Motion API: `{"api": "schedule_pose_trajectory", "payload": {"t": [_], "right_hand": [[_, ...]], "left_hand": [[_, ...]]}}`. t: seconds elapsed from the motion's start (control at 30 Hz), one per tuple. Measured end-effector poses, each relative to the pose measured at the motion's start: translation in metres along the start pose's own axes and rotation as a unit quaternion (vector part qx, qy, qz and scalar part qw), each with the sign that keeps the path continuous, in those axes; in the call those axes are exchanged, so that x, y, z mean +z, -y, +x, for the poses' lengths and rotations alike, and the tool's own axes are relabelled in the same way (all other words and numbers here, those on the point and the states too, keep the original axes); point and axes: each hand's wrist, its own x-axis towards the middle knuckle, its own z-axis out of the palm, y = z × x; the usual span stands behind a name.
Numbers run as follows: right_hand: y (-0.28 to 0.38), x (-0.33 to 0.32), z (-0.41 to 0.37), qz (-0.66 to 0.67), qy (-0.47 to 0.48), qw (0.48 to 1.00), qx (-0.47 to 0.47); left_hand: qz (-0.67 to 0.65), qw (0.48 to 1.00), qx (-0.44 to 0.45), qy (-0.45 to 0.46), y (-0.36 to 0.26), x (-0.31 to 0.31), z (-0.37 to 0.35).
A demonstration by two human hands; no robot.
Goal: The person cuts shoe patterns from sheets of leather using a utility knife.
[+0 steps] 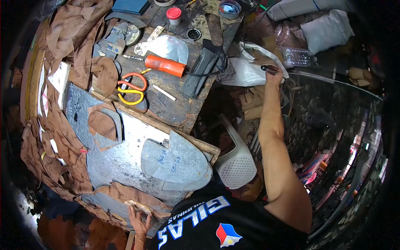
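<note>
My right hand (273,75) is stretched out far to the front right, closed on a small black object (264,68) whose kind I cannot tell. It is over the opening of a white sack (248,71). Low in the view, my left hand (140,223) lies with its fingers apart on a tan, rounded piece (139,207). Brown leather (129,193) borders that piece at the edge of the metal-topped bench. Just beyond lie grey pattern sheets (189,160) with handwritten marks.
Scissors with orange and yellow handles (132,88), an orange-handled tool (165,66) and a red-lidded jar (173,16) lie on the wooden table (166,110). Leather hides (68,37) pile up at left. A white plastic chair (237,168) stands between bench and right arm.
</note>
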Motion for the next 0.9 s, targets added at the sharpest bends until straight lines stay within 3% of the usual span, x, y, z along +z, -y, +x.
{"api": "schedule_pose_trajectory", "payload": {"t": [0.03, 0.13, 0.17, 0.2, 0.27, 0.33, 0.4, 0.43, 0.47, 0.57, 0.6, 0.67, 0.73, 0.8, 0.83, 0.87, 0.9], "right_hand": [[-0.003, 0.0, 0.004, 0.001, 0.0, 1.0, 0.002], [-0.013, -0.012, 0.037, -0.174, -0.044, 0.982, -0.065], [-0.014, -0.015, 0.05, -0.239, -0.114, 0.964, -0.035], [-0.012, -0.016, 0.062, -0.237, -0.112, 0.964, -0.034], [-0.013, 0.013, 0.049, -0.164, -0.219, 0.961, -0.035], [-0.013, 0.017, 0.045, -0.171, -0.187, 0.967, -0.04], [-0.01, 0.025, 0.04, -0.263, -0.237, 0.935, 0.032], [-0.01, 0.015, 0.038, -0.367, -0.203, 0.908, 0.009], [-0.012, 0.019, 0.027, -0.368, -0.203, 0.907, 0.01], [-0.024, 0.031, 0.002, -0.581, -0.216, 0.782, 0.069], [-0.027, 0.031, -0.003, -0.582, -0.216, 0.781, 0.069], [-0.031, 0.025, -0.006, -0.663, -0.199, 0.719, 0.065], [-0.035, 0.013, -0.011, -0.692, -0.154, 0.704, 0.05], [-0.039, 0.001, -0.014, -0.819, -0.051, 0.571, -0.024], [-0.042, 0.006, -0.027, -0.867, -0.019, 0.497, -0.015], [-0.044, 0.006, -0.034, -0.867, -0.017, 0.497, -0.016], [-0.047, 0.007, -0.041, -0.919, 0.001, 0.388, -0.07]], "left_hand": [[0.001, 1.0, -0.001, -0.001, 0.001, 0.002, 0.0], [0.002, 1.0, -0.001, -0.004, 0.002, 0.001, -0.002], [0.003, 1.0, 0.001, -0.002, 0.0, 0.0, 0.0], [0.003, 1.0, 0.003, 0.0, 0.0, 0.0, 0.001], [-0.002, 1.0, 0.0, -0.006, 0.0, 0.002, -0.002], [-0.005, 1.0, 0.001, -0.011, -0.002, -0.001, 0.001], [-0.013, 1.0, 0.002, 0.002, -0.008, -0.006, 0.005], [-0.015, 1.0, 0.001, 0.004, -0.01, -0.006, 0.005], [-0.019, 1.0, -0.005, 0.006, -0.01, -0.007, 0.005], [-0.018, 1.0, -0.008, 0.004, -0.007, -0.004, 0.003], [-0.012, 1.0, -0.008, -0.001, -0.005, -0.003, 0.002], [-0.013, 1.0, -0.005, -0.002, -0.003, -0.001, 0.002], [-0.013, 1.0, -0.002, -0.003, -0.003, -0.002, 0.001], [-0.005, 1.0, 0.002, 0.002, -0.006, -0.005, 0.003], [-0.006, 1.0, 0.002, 0.0, -0.007, -0.004, 0.003], [-0.007, 1.0, 0.002, 0.001, -0.006, -0.004, 0.003], [-0.008, 1.0, 0.001, 0.002, -0.006, -0.003, 0.003]]}}
